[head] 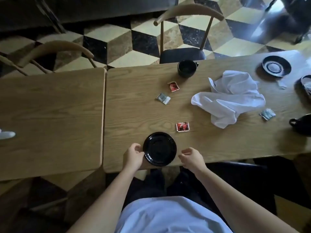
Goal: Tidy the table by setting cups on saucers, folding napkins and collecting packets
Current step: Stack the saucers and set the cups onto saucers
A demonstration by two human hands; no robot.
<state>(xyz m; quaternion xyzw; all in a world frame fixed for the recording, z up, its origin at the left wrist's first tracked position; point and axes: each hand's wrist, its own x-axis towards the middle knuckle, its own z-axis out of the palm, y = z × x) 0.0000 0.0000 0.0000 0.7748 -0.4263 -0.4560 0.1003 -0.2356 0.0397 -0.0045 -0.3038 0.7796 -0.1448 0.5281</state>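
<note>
Gripping item: black saucer [159,149], near table edge [218,158]; left hand [134,156] fingers curl on its left rim; right hand [191,156] just beside, loosely curled, holding nothing. Likely glazed: stiff, slippery, breakable; hold by rim. Holds nothing. Black cup [186,68] at far edge, contents unclear. Crumpled napkin [230,100]: soft, light.

The tabletop [134,115] is bare wood between the near saucer [159,148] and the far cup [186,68], with only two small packets [173,86] [163,98] lying flat there. To the right, a red packet [182,126] and a crumpled napkin [230,98] stand in the way.
</note>
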